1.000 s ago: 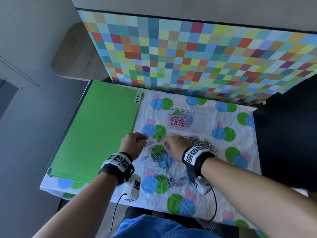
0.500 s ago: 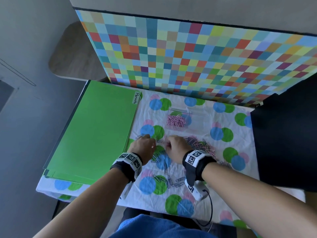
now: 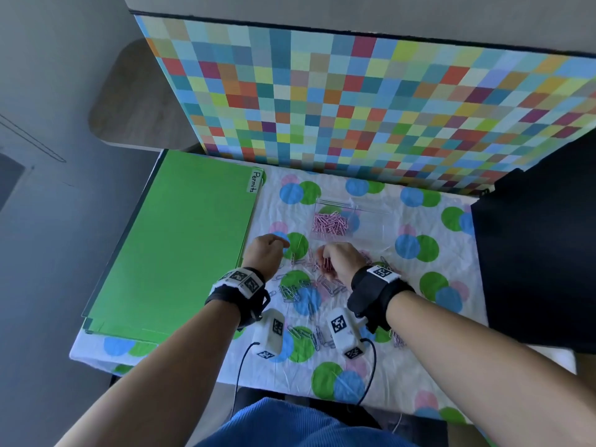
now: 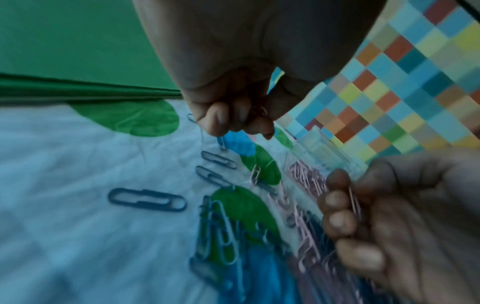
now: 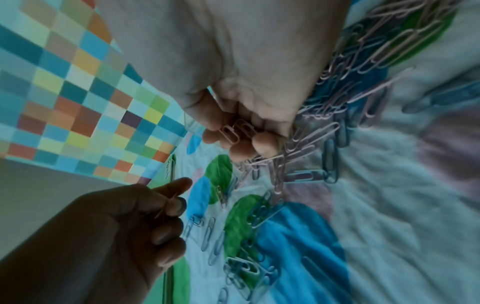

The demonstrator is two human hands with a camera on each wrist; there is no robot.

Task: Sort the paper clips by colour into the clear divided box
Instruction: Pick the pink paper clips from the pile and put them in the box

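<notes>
The clear divided box (image 3: 371,211) stands on the dotted cloth, with a heap of pink clips (image 3: 329,224) in its left compartment. In front of it, loose blue clips (image 3: 292,293) and pink clips (image 3: 335,288) lie scattered between my wrists. My left hand (image 3: 266,253) hovers at the left of the scatter with fingers curled, pinching a pink clip (image 5: 166,205). To its right, in front of the box, my right hand (image 3: 337,259) grips a small bunch of pink clips (image 5: 236,131) in curled fingers. More mixed clips (image 5: 369,53) lie behind the right palm.
A green folder (image 3: 180,246) labelled "Permits" covers the table's left side. An upright checkered board (image 3: 371,108) closes off the back. A black object (image 3: 541,253) fills the right. Further clips (image 3: 309,337) lie near the front edge, under my wrist cameras.
My left hand has moved from beside the folder's edge in toward the scattered clips. The right hand has stayed over the pile, now raised a little.
</notes>
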